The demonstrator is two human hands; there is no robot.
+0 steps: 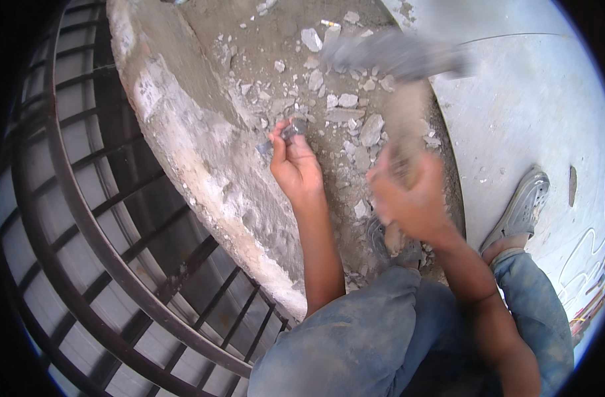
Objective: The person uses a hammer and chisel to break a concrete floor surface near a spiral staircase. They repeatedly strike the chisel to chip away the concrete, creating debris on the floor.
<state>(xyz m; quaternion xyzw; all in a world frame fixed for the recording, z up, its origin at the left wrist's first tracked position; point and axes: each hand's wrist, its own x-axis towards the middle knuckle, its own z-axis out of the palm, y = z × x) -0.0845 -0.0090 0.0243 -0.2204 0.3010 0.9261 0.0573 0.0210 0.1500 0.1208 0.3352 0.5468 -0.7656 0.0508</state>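
My left hand (298,168) holds a short metal chisel (293,129) in its fingers, with the tip pointing left towards the rough edge of a chipped concrete ledge (223,183). The wooden handle of a hammer (407,114) is gripped in my right hand (414,193). Its grey metal head, blurred by motion, is raised above the rubble to the upper right of the chisel. The butt of the handle sticks out below my right fist.
Broken concrete pieces (372,130) lie around both hands, with a cigarette butt (330,23) farther off. A dark metal grille (128,263) runs along the left. My grey clogs (523,203) stand on the floor, and a white cord (575,268) lies at the right.
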